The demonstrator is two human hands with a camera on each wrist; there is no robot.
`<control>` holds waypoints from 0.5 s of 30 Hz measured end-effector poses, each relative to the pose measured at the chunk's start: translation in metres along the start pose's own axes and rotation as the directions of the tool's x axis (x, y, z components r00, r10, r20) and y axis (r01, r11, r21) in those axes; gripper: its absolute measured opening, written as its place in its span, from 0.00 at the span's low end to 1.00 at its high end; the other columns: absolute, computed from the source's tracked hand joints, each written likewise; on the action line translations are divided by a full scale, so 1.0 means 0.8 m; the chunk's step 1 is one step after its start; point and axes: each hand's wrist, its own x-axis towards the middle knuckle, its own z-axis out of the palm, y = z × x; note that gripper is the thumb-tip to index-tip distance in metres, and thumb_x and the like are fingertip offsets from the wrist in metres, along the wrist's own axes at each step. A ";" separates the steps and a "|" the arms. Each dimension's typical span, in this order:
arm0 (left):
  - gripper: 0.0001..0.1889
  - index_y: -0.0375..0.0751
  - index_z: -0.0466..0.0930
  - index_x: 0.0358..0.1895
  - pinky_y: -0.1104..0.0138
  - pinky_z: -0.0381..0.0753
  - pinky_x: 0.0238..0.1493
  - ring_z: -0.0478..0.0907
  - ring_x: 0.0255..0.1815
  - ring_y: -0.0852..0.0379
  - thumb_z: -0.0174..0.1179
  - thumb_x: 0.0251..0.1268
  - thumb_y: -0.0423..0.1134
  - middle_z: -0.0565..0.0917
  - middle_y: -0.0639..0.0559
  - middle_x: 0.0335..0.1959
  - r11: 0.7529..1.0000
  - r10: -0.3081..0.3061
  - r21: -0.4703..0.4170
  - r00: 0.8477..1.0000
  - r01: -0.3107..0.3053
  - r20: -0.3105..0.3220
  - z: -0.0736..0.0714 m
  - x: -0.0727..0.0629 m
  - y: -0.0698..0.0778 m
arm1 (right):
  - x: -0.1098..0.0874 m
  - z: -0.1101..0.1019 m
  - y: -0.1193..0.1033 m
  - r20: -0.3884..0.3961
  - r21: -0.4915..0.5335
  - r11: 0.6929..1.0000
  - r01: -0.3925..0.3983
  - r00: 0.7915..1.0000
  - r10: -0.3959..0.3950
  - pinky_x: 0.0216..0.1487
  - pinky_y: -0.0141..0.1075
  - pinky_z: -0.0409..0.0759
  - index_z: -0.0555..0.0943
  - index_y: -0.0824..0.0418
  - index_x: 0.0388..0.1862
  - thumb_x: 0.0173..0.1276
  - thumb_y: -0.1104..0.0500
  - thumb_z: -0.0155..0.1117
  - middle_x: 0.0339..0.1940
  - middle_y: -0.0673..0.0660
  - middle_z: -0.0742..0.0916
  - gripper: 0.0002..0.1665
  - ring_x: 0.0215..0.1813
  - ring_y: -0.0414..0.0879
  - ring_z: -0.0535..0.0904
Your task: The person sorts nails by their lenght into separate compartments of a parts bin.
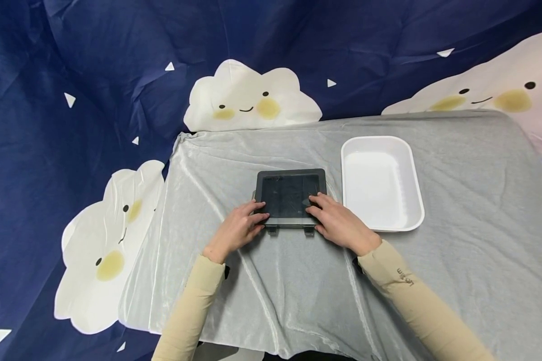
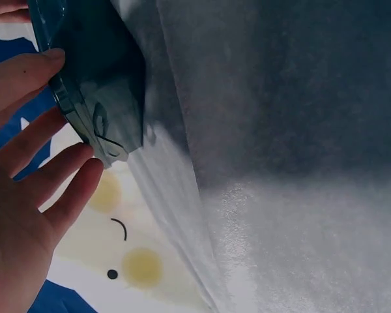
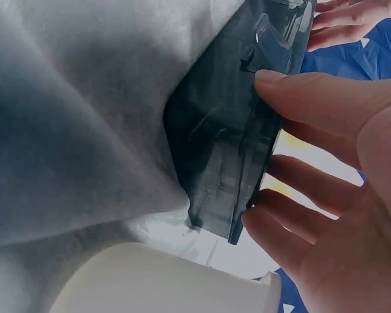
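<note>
A dark, see-through plastic case (image 1: 282, 193) lies flat on the grey cloth, its lid down. Two clasps (image 1: 272, 231) stick out from its front side. My left hand (image 1: 238, 225) holds the front left corner, thumb at the front face and fingers over the lid's edge. At the front right corner my right hand (image 1: 341, 222) has the same hold. The left wrist view shows the left thumb against the front of the case (image 2: 107, 59), fingertips along its upper rim. In the right wrist view, the right thumb rests near a clasp (image 3: 270, 32).
A white rectangular tray (image 1: 379, 185) stands just right of the case, close by the right hand. Grey cloth (image 1: 469, 215) covers the table, with folds in it. Behind and to the left hangs a dark blue curtain (image 1: 117, 45) with smiling clouds.
</note>
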 end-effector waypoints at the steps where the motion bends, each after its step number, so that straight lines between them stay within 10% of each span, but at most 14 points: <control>1: 0.15 0.43 0.85 0.51 0.52 0.74 0.61 0.73 0.63 0.38 0.67 0.60 0.37 0.78 0.43 0.60 1.000 -0.006 -0.001 1.000 0.006 0.001 0.000 0.000 0.000 | 0.000 0.001 0.000 -0.001 0.000 1.000 -0.002 1.000 0.002 0.70 0.52 0.64 0.79 0.67 0.55 0.60 0.65 0.69 0.64 0.70 0.75 0.23 0.69 0.66 0.67; 15: 0.19 0.45 0.86 0.47 0.50 0.75 0.59 0.73 0.64 0.41 0.71 0.55 0.49 0.79 0.45 0.59 0.997 -0.070 0.022 0.998 0.070 0.002 0.003 0.001 0.005 | 0.003 0.009 -0.003 0.004 0.011 0.999 -0.052 0.999 0.052 0.71 0.52 0.63 0.79 0.66 0.55 0.60 0.56 0.72 0.66 0.69 0.74 0.26 0.70 0.65 0.65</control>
